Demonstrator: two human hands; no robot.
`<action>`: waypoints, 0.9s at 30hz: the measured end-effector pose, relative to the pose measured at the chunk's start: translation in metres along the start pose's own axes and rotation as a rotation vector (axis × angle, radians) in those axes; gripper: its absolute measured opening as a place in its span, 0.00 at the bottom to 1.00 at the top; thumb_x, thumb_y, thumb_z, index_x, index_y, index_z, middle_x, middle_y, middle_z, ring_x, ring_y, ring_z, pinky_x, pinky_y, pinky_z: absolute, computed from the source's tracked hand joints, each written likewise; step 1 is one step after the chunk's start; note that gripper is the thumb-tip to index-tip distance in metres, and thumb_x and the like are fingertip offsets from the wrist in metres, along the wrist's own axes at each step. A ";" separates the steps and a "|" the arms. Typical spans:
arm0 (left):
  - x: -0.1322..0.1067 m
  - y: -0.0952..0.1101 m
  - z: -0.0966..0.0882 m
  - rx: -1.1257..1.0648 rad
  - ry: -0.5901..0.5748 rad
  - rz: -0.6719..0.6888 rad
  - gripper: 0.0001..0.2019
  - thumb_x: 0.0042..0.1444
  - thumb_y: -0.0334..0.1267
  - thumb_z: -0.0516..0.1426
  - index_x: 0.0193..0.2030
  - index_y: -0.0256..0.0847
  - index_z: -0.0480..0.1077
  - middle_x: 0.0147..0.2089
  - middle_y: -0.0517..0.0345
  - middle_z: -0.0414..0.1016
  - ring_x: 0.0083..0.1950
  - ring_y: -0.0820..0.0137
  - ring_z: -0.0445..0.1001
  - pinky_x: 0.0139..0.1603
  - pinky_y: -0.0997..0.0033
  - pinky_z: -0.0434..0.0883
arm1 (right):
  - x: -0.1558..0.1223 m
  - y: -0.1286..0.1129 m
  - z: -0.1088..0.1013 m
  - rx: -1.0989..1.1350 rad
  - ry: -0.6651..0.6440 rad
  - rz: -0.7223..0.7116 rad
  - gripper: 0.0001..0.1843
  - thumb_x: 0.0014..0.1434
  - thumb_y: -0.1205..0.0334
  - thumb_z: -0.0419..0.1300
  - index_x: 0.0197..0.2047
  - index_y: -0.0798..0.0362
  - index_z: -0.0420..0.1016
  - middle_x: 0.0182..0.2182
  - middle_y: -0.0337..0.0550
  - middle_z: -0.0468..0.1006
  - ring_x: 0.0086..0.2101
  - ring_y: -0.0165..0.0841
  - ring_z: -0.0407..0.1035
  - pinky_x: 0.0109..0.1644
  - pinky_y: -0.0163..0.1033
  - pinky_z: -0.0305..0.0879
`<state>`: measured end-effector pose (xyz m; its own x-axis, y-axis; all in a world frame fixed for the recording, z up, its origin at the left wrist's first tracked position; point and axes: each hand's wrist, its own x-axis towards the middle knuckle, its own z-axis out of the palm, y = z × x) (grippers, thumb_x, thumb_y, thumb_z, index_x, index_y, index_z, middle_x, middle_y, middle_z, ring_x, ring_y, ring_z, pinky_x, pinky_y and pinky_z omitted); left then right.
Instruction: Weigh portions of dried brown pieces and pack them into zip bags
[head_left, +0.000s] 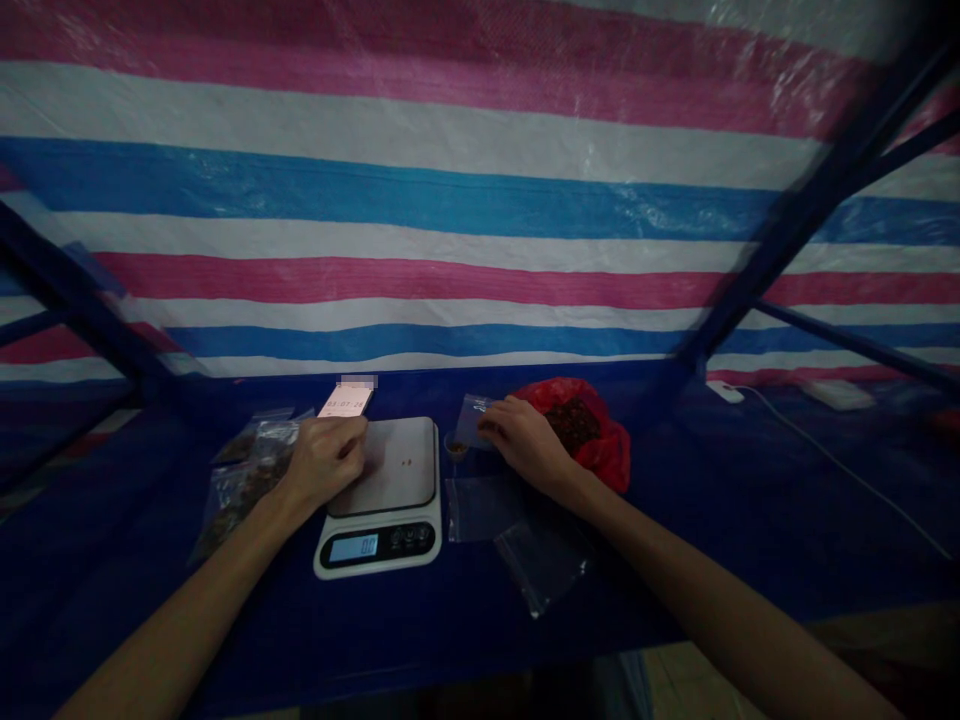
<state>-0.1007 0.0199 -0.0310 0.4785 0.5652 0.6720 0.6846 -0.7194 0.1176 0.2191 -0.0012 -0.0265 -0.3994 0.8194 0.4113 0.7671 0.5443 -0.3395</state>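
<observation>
Nearest on the worktop (285, 640), two flat clear bags (541, 565) lie beside the scale (386, 500); the left hand (327, 456) curls at its left edge, contents hidden, and leaning there could skew the reading. Farther back, left of the red bag (616, 460), the right hand (525, 440) pinches a small clear pouch (471, 414), which, if dragged, could tip the adjacent cup (455, 450).

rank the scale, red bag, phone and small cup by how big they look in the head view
1. Scale
2. Red bag, partly behind the right hand
3. Phone
4. Small cup
</observation>
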 end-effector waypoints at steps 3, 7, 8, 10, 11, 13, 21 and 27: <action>0.001 0.004 0.001 -0.004 0.022 -0.019 0.09 0.46 0.25 0.50 0.19 0.40 0.61 0.16 0.65 0.60 0.18 0.77 0.59 0.26 0.73 0.55 | 0.001 -0.011 -0.002 0.183 0.170 0.040 0.02 0.63 0.67 0.64 0.38 0.52 0.79 0.36 0.44 0.82 0.38 0.36 0.72 0.46 0.40 0.65; 0.003 0.010 0.000 -0.001 0.054 -0.074 0.10 0.46 0.27 0.50 0.18 0.40 0.60 0.15 0.65 0.56 0.18 0.77 0.57 0.26 0.72 0.54 | -0.002 -0.023 0.005 0.326 0.209 -0.049 0.03 0.62 0.67 0.65 0.40 0.50 0.80 0.38 0.42 0.83 0.40 0.35 0.74 0.48 0.39 0.67; 0.004 0.011 0.000 -0.003 0.063 -0.094 0.10 0.46 0.27 0.50 0.17 0.40 0.60 0.15 0.65 0.55 0.18 0.76 0.56 0.26 0.72 0.54 | -0.002 -0.024 0.007 0.329 0.211 -0.083 0.05 0.62 0.67 0.65 0.41 0.50 0.80 0.39 0.43 0.83 0.41 0.35 0.75 0.49 0.39 0.67; 0.005 0.012 -0.002 -0.006 0.068 -0.135 0.09 0.46 0.28 0.49 0.17 0.40 0.59 0.15 0.65 0.53 0.18 0.76 0.55 0.26 0.71 0.54 | 0.000 -0.022 0.005 0.312 0.261 -0.142 0.08 0.62 0.67 0.63 0.44 0.51 0.80 0.43 0.45 0.83 0.46 0.37 0.74 0.54 0.41 0.66; 0.006 0.012 -0.002 -0.003 0.063 -0.153 0.09 0.45 0.28 0.49 0.17 0.40 0.59 0.15 0.65 0.52 0.19 0.75 0.55 0.27 0.71 0.54 | 0.002 -0.018 0.000 0.289 0.315 -0.149 0.09 0.63 0.69 0.61 0.45 0.52 0.80 0.45 0.46 0.83 0.47 0.37 0.74 0.55 0.41 0.66; 0.007 0.010 -0.003 0.012 0.056 -0.182 0.08 0.45 0.29 0.50 0.17 0.41 0.59 0.16 0.64 0.53 0.19 0.75 0.56 0.27 0.71 0.54 | 0.006 -0.004 -0.016 0.197 0.407 -0.080 0.13 0.62 0.73 0.55 0.41 0.54 0.80 0.42 0.47 0.83 0.45 0.37 0.74 0.53 0.40 0.65; 0.009 0.000 -0.003 0.083 0.145 -0.182 0.07 0.43 0.29 0.51 0.18 0.41 0.59 0.16 0.62 0.57 0.20 0.73 0.59 0.28 0.70 0.54 | -0.004 0.065 -0.061 -0.143 -0.121 0.160 0.13 0.52 0.78 0.57 0.30 0.59 0.82 0.28 0.47 0.82 0.31 0.35 0.74 0.38 0.34 0.64; 0.009 0.000 -0.002 0.080 0.154 -0.171 0.09 0.43 0.29 0.51 0.17 0.41 0.57 0.14 0.63 0.56 0.19 0.73 0.57 0.27 0.70 0.51 | -0.009 0.060 -0.042 -0.077 -0.177 -0.015 0.13 0.64 0.68 0.59 0.49 0.56 0.82 0.49 0.51 0.82 0.45 0.38 0.75 0.50 0.37 0.68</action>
<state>-0.0972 0.0246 -0.0237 0.2661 0.6035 0.7516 0.7929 -0.5805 0.1854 0.2898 0.0166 -0.0146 -0.4881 0.8339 0.2578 0.7939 0.5469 -0.2658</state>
